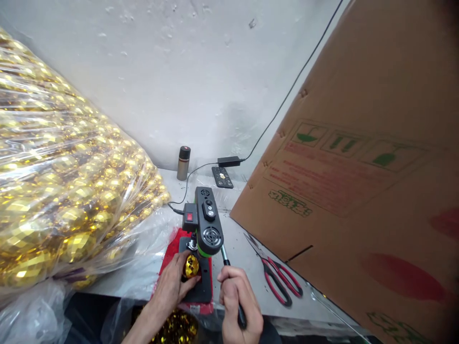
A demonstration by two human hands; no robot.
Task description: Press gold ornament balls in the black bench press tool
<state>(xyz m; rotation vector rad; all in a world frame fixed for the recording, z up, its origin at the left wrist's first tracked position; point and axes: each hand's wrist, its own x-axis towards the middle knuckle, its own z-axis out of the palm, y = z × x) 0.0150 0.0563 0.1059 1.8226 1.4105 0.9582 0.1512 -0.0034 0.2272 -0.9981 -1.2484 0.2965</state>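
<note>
Two bare hands showed in the head view, both at a small black machine [210,215] on a pale table [238,260]. The left hand [174,279] reached in from the lower left, its thumb and fingers curved around a shiny gold ball [191,266] and touching its sides. That ball was over the machine's flat black base [205,289], just in front of and below the rounded near end of the machine's head. The right hand [239,306] was clenched around the black grip of a lever [225,258], whose metal rod ran up to the machine's right side.

Beneath the base lay a red sheet [168,260]. A red switch [190,217] sat in a box on the machine's left side, and a thin cable led from there to a black power adapter [228,161] near the wall [161,71]. Just in front of the adapter lay a dark phone [222,177]; to its left stood a bottle [182,165] with a dark cap.

Red and black scissors [283,282] lay to the right of the machine, beside a big tilted cardboard box [344,181]. On the left bulged a large clear bag [71,191] full of gold balls. More shiny gold pieces [177,329] showed below the table's near edge.
</note>
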